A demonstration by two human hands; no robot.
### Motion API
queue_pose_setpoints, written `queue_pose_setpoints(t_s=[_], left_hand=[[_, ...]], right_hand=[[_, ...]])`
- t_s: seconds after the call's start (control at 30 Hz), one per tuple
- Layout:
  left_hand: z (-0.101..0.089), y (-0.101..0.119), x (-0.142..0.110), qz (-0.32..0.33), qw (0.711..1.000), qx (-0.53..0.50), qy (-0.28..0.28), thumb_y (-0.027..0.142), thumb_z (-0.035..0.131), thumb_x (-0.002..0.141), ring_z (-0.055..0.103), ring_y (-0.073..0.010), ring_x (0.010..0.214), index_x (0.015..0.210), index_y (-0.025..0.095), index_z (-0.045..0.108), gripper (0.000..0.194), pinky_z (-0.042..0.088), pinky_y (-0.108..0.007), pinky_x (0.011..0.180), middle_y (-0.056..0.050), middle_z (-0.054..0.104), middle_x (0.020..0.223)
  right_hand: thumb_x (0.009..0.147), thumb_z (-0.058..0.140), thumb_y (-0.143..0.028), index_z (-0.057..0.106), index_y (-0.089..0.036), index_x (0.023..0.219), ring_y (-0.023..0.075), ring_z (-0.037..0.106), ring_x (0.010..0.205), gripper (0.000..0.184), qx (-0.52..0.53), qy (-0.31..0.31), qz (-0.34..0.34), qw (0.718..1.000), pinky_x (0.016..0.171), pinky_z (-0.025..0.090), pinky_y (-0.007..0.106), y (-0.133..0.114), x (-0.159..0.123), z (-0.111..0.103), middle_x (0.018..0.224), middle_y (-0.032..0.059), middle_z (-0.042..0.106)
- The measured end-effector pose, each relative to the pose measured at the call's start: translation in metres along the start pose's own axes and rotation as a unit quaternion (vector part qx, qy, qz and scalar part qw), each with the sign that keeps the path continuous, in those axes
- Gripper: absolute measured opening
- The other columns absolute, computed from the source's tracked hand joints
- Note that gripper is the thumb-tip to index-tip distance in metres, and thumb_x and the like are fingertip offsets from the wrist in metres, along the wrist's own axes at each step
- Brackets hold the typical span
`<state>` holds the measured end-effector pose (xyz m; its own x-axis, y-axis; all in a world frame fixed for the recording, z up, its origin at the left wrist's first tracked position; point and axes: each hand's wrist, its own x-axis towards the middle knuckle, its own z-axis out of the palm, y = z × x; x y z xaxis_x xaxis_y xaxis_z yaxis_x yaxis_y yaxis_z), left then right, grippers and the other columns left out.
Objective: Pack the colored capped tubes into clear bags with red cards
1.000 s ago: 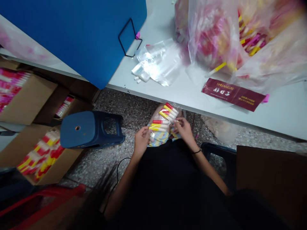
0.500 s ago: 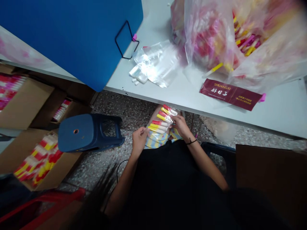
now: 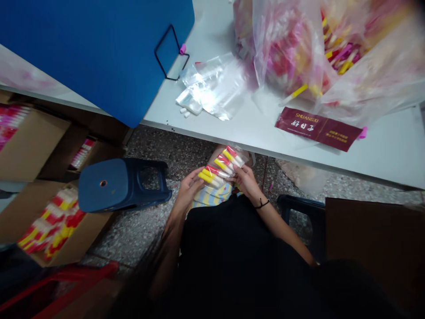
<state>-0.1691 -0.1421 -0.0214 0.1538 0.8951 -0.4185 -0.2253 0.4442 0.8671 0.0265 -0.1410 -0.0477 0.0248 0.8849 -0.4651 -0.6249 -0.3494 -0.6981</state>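
Over my lap I hold a clear plastic bag (image 3: 222, 165) with several red-and-white and yellow-and-white sticks lying side by side in it. My left hand (image 3: 190, 187) is closed on the bag's left end, beside the yellow tips. Its right edge is pinched by my right hand (image 3: 246, 180), which wears a dark cord at the wrist; some of those fingers are hidden. What the sticks are I cannot tell. Ahead, on the white table, flat clear bags (image 3: 219, 91) lie in a loose pile. A maroon printed card (image 3: 318, 128) lies to their right.
A large filmy sack (image 3: 288, 48) of coloured sticks stands on the table (image 3: 239, 133), right of a blue board (image 3: 99, 53). On the floor at left are a blue stool (image 3: 104, 184) and an open carton (image 3: 78, 239) of packed sticks. A brown box (image 3: 372, 248) stands at right.
The bag of sticks has tilted, its left end shifting slightly left. My left hand has moved left and closed further round that end. My right hand keeps its pinch, slightly lower.
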Motion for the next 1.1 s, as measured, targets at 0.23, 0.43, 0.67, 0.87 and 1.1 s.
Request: queue_pose_setpoints(t_s=[0.23,0.43,0.67,0.87,1.1], left_hand=[[0.000,-0.002,-0.004,0.020,0.991,-0.119,-0.065,0.028,0.071,0.070,0.058,-0.0265,0.109,0.123,0.019,0.055,0.056,0.049,-0.036,0.092,-0.011,0.061,0.119],[-0.004,-0.015,0.004,-0.014,0.993,-0.114,0.016,0.028,0.076,0.066,0.067,-0.0208,0.087,0.105,0.014,0.065,0.043,0.055,-0.031,0.079,-0.010,0.070,0.097],[-0.003,-0.007,0.005,-0.053,0.995,-0.078,0.042,0.026,0.086,0.043,0.064,-0.0136,0.064,0.072,0.012,0.065,0.037,0.053,-0.023,0.063,-0.002,0.068,0.070],[-0.010,-0.008,0.004,-0.071,0.997,-0.010,-0.002,0.025,0.083,0.048,0.057,-0.0089,0.053,0.058,0.013,0.052,0.035,0.045,-0.018,0.054,0.003,0.060,0.058],[-0.018,0.020,0.000,-0.024,0.980,0.155,-0.124,0.026,0.077,0.063,0.064,-0.0195,0.093,0.104,0.018,0.061,0.045,0.050,-0.027,0.080,-0.006,0.068,0.104]], right_hand=[[0.063,0.076,-0.033,0.061,-0.020,0.084,0.0156,0.066,0.079,0.029,0.064,-0.004,-0.005,0.998,0.076,0.059,0.033,0.006,-0.013,0.007,0.088,-0.0001,0.070],[0.065,0.071,-0.037,0.065,-0.021,0.089,0.0194,0.064,0.089,0.030,0.052,-0.056,0.055,0.996,0.079,0.055,0.037,-0.001,-0.014,-0.017,0.091,0.0010,0.071],[0.063,0.072,-0.045,0.068,-0.019,0.080,0.0154,0.063,0.070,0.031,-0.087,-0.067,0.086,0.990,0.064,0.052,0.027,-0.029,0.005,-0.045,0.076,0.0013,0.070],[0.064,0.074,-0.035,0.065,-0.016,0.073,0.0126,0.060,0.066,0.023,-0.310,-0.204,0.012,0.928,0.062,0.047,0.023,-0.047,0.022,-0.027,0.073,0.0025,0.068],[0.075,0.064,-0.029,0.071,-0.017,0.088,0.0145,0.061,0.068,0.019,-0.608,-0.341,-0.118,0.707,0.065,0.045,0.025,-0.063,0.019,0.005,0.080,0.0054,0.071]])
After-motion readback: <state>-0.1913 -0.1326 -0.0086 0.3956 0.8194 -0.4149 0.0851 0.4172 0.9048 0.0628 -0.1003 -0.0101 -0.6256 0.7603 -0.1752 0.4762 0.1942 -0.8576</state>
